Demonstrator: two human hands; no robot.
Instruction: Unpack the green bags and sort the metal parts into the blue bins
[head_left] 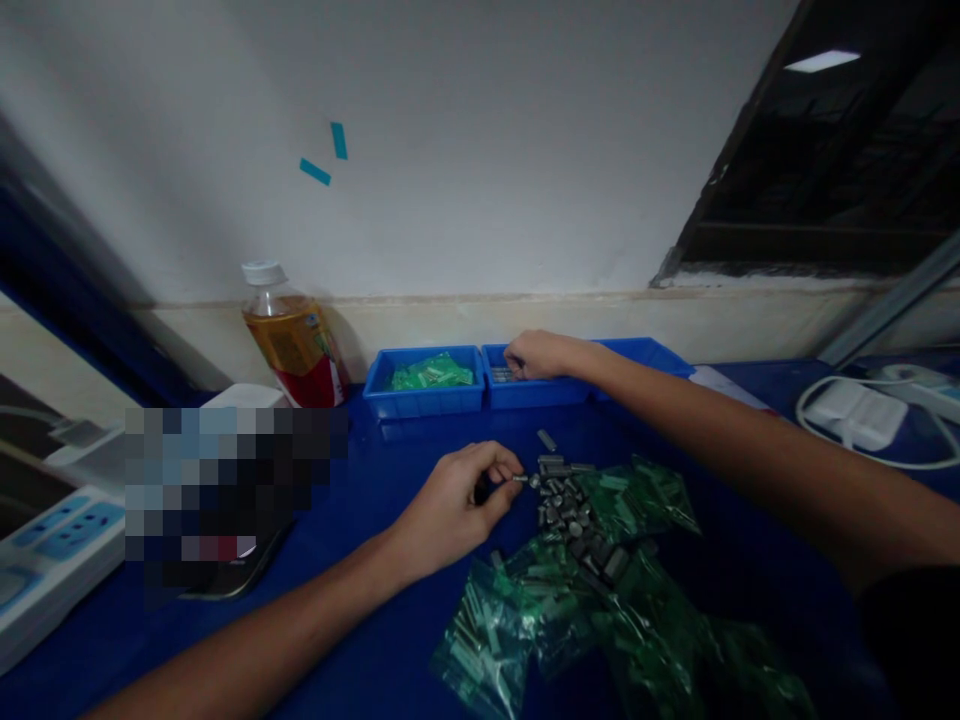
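My left hand [469, 495] is at the left edge of a pile of small metal cylinders [562, 505] on the blue table. Its thumb and forefinger pinch a short metal pin [520, 479]. Reaching across to the back, my right hand [536, 355] dips into the middle blue bin [540, 395], fingers curled downward. Some grey metal pieces [501, 374] lie in that bin beside the fingertips. Whatever those fingertips hold is hidden. Green plastic bags with metal pins [480, 635] lie in front of the pile, and another green bag [637, 498] sits to its right.
The left blue bin [427, 404] contains green bags. Left of it stands a drink bottle [292, 340]. A phone [232, 575], partly pixelated, and a power strip [60, 560] lie at the left. A white adapter with a cable [855, 412] is at the right.
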